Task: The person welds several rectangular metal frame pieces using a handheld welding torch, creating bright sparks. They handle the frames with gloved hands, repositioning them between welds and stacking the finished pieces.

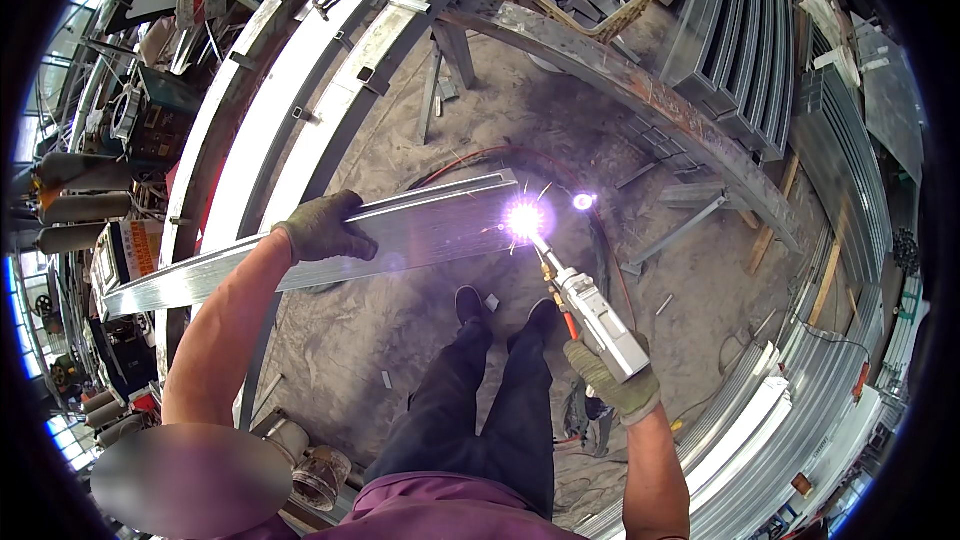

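My left hand (328, 228), in a green-grey work glove, grips the upper edge of a long silver metal channel (430, 225). The channel reaches from the far left to the middle of the view and rests across the frame at left. In my right hand (618, 378), gloved alike, is a silver handheld welding torch (602, 324) with a brass-coloured neck. Its nozzle points up and left at the channel's right end. A bright violet-white arc (525, 220) with sparks burns there and hides the spot where tip and metal meet.
Curved steel beams (345, 105) run along the left, and a crossbeam (640, 95) spans the far right. A plastic crate (640, 0) of metal offcuts stands at the back. Stacked metal profiles (735, 50) lie to the right. A hose (612, 260) trails over the floor near my feet.
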### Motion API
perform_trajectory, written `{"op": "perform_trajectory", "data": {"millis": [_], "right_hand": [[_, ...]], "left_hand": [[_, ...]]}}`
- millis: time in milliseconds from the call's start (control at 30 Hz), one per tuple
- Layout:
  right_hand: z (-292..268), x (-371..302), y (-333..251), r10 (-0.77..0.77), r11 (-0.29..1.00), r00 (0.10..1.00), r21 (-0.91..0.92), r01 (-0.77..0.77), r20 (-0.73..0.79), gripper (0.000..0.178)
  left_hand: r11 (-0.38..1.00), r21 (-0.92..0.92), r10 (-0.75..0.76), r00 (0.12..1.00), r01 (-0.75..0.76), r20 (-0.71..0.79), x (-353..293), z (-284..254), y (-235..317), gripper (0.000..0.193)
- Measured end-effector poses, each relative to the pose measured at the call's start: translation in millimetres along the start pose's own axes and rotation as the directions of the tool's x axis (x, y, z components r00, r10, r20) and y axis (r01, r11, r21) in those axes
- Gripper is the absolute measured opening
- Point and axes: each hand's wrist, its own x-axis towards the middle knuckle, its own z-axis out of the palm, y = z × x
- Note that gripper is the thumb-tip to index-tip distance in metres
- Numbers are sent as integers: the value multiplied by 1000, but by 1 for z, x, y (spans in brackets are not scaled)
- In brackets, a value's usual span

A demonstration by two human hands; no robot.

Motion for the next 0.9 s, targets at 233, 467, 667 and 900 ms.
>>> {"op": "perform_trajectory", "data": {"millis": [233, 467, 667, 900], "right_hand": [[2, -2, 3, -58, 998, 998, -39, 58, -8, 27], [1, -3, -2, -40, 998, 999, -56, 40, -2, 25], [1, -3, -2, -75, 994, 997, -74, 74, -13, 24], [2, -6, 3, -90, 993, 996, -83, 88, -19, 27]], "left_hand": [[999, 31, -18, 1000, 18, -9, -3, 0, 3, 85], [999, 45, 22, 998, -19, -60, -3, 1, 2, 76], [1000, 24, -13, 999, 14, -36, -6, -1, 9, 77], [999, 43, 8, 998, -5, -67, -4, 2, 5, 75]]}}
